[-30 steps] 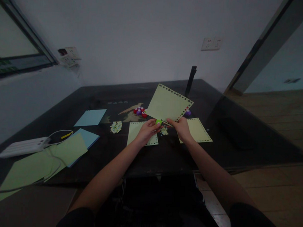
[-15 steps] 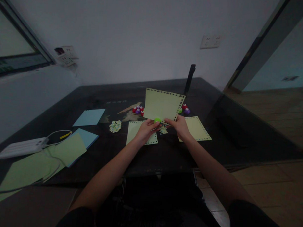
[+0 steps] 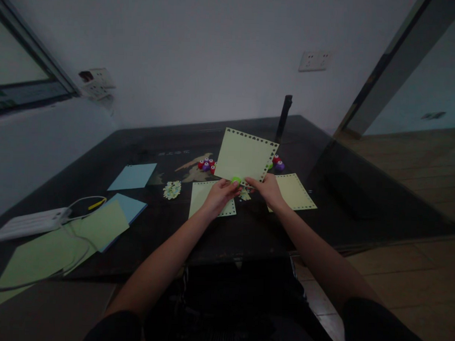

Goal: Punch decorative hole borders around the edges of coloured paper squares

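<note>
Head view: left hand [image 3: 218, 195] closed around a small green punch [image 3: 236, 180], gripping it at the lower edge of a pale yellow sheet [image 3: 244, 155]. Right hand [image 3: 267, 190] pinches the same lower edge just right of the punch; sheet held tilted up above the dark surface [image 3: 161, 233], its borders lined with punched holes. Two more punched yellow sheets lie flat under the hands, one beneath the left hand [image 3: 203, 195], one to the right [image 3: 294, 191]. Cluster of red and purple punches [image 3: 207, 165] behind the held sheet, left side; two more [image 3: 277, 163] at its right. Paper cut-outs [image 3: 172, 189] near left sheet. Blue sheets [image 3: 132, 176], green sheets [image 3: 61, 242], white power strip [image 3: 27, 222] with cable at far left.
</note>
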Tool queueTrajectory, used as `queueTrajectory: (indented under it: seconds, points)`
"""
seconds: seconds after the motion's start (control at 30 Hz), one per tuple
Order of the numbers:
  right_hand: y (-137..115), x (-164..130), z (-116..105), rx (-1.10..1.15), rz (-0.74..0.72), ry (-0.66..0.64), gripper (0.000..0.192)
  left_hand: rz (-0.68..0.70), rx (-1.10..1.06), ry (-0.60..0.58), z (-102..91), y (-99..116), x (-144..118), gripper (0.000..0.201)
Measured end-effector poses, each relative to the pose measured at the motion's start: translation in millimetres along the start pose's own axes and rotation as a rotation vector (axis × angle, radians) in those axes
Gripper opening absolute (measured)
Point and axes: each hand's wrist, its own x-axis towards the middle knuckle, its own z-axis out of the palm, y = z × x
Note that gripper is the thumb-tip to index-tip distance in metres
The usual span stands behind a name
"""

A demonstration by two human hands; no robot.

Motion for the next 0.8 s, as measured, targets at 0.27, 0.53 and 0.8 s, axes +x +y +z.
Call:
queueTrajectory:
  seconds: [0.27, 0.53, 0.8]
  points:
    - [1.3, 0.6, 0.2, -0.025, -0.023, -0.018, 0.027, -0.001, 0.031, 0.043, 0.0, -0.7, 1.1, 0.031]
    - [3.9, 1.9, -0.2, -0.032, -0.014, -0.021, 0.029, 0.003, 0.068, 0.041, 1.6, 1.2, -2.5, 0.03]
    - [3.6, 1.0, 0.0, -0.012, -0.008, -0.02, 0.03, 0.007, 0.078, 0.041, 1.8, 1.5, -2.8, 0.03]
